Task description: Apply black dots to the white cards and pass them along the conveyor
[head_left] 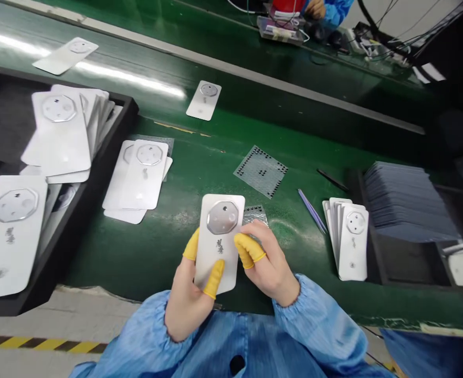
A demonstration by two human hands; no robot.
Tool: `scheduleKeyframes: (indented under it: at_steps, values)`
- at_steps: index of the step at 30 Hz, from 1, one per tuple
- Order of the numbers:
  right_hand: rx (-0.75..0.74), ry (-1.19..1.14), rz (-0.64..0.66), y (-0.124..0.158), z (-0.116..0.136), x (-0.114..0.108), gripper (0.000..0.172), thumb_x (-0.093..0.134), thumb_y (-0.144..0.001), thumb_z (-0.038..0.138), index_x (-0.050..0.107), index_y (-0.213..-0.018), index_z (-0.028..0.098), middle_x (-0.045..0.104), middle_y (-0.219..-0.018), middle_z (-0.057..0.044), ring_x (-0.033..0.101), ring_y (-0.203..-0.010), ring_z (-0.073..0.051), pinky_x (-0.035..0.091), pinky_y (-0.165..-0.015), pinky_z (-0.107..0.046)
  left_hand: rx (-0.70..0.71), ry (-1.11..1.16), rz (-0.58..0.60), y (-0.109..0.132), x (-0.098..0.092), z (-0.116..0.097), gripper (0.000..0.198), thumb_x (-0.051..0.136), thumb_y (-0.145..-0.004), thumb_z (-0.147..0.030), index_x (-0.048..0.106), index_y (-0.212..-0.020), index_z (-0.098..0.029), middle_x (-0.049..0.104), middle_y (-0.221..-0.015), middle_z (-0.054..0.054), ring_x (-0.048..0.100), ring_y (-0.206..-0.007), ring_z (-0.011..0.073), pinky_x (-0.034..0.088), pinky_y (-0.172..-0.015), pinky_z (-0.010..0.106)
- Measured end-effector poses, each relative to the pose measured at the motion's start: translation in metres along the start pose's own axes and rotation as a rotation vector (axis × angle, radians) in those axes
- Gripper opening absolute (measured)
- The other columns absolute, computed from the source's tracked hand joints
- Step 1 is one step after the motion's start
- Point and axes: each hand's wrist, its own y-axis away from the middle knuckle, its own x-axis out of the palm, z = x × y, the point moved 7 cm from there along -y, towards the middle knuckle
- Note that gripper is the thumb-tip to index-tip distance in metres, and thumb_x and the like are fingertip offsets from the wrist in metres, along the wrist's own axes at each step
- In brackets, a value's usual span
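My left hand (194,296), with yellow finger cots, grips a white phone back cover (210,268) upright, thumb across its front and fingers behind its left edge. The cover carries a silver octagonal camera ring and dark script below it. Beside the cover's right edge is my right hand (269,262), its cot-covered thumb and index finger pressed together; whatever they pinch is hidden. Partly behind that hand lies a small clear sheet with black dots (255,214). A larger clear sheet of black dots (262,171) rests farther back.
Left, a black tray (115,134) holds stacked covers; more covers (147,184) lie beside it. Purple tweezers (311,211) and a stack of covers (353,249) are right, near a tray of dark grey sheets (408,205). Single covers (203,101) sit on the back strip. Across, a person's hand (315,9) shows.
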Motion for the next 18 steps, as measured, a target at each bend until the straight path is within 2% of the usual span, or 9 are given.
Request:
scheduleKeyframes:
  at_steps: [4, 11, 14, 18]
  values:
    - [0.102, 0.007, -0.026, 0.0, -0.001, -0.002, 0.046, 0.047, -0.088, 0.003, 0.047, -0.13, 0.022, 0.065, -0.115, -0.008, 0.062, -0.108, -0.019, 0.047, -0.105, -0.044, -0.012, 0.064, 0.074, 0.009, 0.017, 0.006, 0.053, 0.063, -0.086, -0.029, 0.043, -0.134, -0.022, 0.064, -0.128, 0.011, 0.066, -0.109, 0.0261, 0.057, -0.09, 0.033]
    - [-0.03, 0.13, -0.015, 0.012, 0.015, -0.002, 0.043, 0.052, -0.085, 0.01, 0.053, -0.127, 0.016, 0.055, -0.135, -0.018, 0.05, -0.128, -0.03, 0.045, -0.104, -0.056, 0.016, 0.137, 0.139, 0.011, 0.022, 0.002, 0.056, 0.068, -0.082, -0.021, 0.04, -0.13, -0.025, 0.067, -0.12, 0.009, 0.07, -0.101, 0.0241, 0.057, -0.086, 0.032]
    - [-0.004, 0.147, -0.007, 0.014, 0.015, -0.001, 0.045, 0.05, -0.086, 0.014, 0.051, -0.13, 0.019, 0.048, -0.142, -0.017, 0.048, -0.13, -0.031, 0.046, -0.102, -0.057, 0.037, 0.089, 0.13, 0.012, 0.022, 0.003, 0.057, 0.071, -0.079, -0.02, 0.043, -0.128, -0.025, 0.069, -0.117, 0.009, 0.07, -0.099, 0.0253, 0.058, -0.082, 0.032]
    - [0.011, 0.136, -0.03, 0.012, 0.013, -0.002, 0.049, 0.049, -0.087, 0.013, 0.047, -0.135, 0.022, 0.044, -0.146, -0.014, 0.05, -0.129, -0.03, 0.049, -0.1, -0.054, 0.095, -0.021, 0.067, 0.013, 0.018, 0.007, 0.064, 0.071, -0.078, -0.018, 0.039, -0.134, -0.026, 0.067, -0.12, 0.009, 0.068, -0.104, 0.0263, 0.056, -0.086, 0.033]
